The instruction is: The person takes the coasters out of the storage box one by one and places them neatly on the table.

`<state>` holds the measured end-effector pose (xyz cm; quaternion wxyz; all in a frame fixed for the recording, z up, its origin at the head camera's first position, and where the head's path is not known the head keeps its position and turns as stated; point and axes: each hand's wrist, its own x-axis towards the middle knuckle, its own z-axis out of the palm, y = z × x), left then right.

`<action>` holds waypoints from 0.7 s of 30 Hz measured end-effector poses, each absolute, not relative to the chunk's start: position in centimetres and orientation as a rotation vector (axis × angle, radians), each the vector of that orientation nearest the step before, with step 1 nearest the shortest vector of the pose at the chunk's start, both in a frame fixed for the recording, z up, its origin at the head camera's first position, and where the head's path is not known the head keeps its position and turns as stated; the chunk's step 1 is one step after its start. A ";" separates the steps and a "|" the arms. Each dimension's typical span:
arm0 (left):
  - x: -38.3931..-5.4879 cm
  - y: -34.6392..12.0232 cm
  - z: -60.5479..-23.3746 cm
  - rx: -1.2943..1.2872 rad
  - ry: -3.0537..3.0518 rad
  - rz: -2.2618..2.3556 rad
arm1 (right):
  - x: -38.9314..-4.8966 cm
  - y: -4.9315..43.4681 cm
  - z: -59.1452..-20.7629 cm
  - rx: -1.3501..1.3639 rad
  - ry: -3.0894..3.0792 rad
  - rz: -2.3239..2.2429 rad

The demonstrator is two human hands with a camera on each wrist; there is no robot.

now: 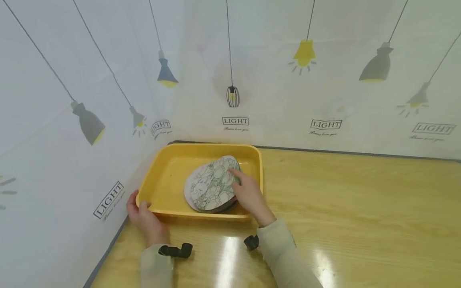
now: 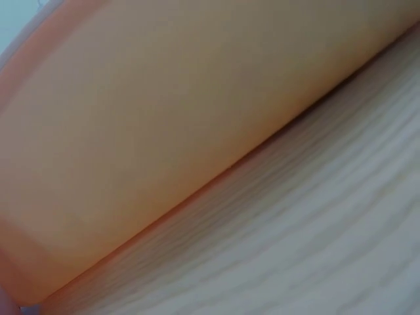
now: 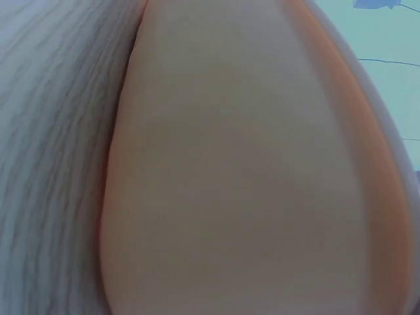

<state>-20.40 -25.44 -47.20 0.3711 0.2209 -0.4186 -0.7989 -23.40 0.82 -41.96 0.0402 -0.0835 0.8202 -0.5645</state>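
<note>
In the head view, a yellow plastic tray point(image 1: 169, 172) stands on the table against the back wall. Inside it, toward the right, lies a stack of rounded, egg-shaped paper cards point(image 1: 212, 184). The top card bears line drawings of flowers and a small animal, partly tinted green. My left hand point(image 1: 145, 220) grips the tray's front left corner, thumb over the rim. My right hand point(image 1: 250, 196) holds the stack at its right edge, with two fingers on the top card and the others hidden. In both wrist views the tray's outer wall point(image 2: 197, 98) point(image 3: 243, 157) fills most of the picture.
The wood-grain table point(image 1: 360, 200) stretches to the right of the tray. A white sheet point(image 1: 273, 100) printed with hanging lamps covers the back and left sides, close to the tray. Black camera mounts point(image 1: 176, 251) sit at both wrists.
</note>
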 end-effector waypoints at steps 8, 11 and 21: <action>-20.4 -25.4 -47.6 0.565 -1.087 -2.045 | -23.4 1.1 -42.2 -0.208 2.435 -1.908; -20.3 -25.6 -47.5 0.574 -1.088 -2.041 | -23.4 0.9 -42.2 -0.193 2.322 -1.986; -20.6 -25.2 -47.6 0.575 -1.106 -2.051 | -23.4 1.0 -42.4 -0.278 2.163 -2.038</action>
